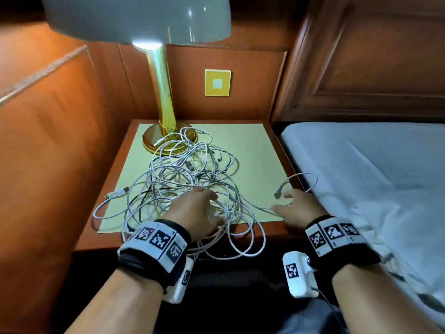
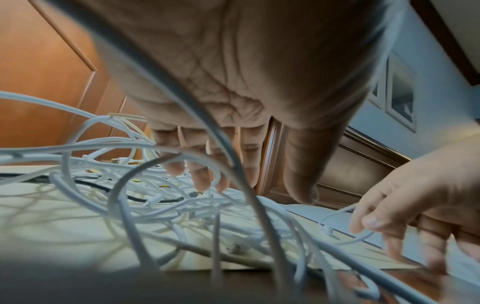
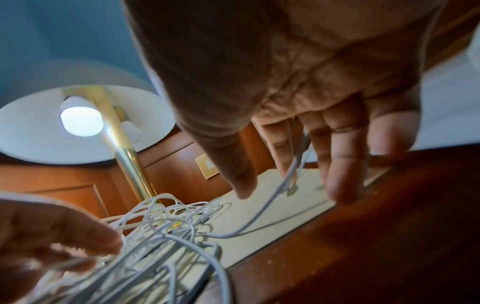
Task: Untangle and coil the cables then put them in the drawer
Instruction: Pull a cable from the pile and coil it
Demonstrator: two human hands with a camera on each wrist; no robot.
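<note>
With both the left hand [image 1: 195,208] and right hand [image 1: 297,208] loose-fingered, grasping nothing, tugging the cables [image 1: 187,174] risked tightening knots

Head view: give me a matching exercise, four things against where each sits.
Things:
1. lamp
2. cable tangle
3. left hand
4. right hand

Places:
A. near nightstand's right front corner, beside the bed
B. on the tangle's near side
C. back of the nightstand
D. middle of the nightstand, loops hanging over its front edge

Pairs: 1-C, 2-D, 3-B, 4-A
</note>
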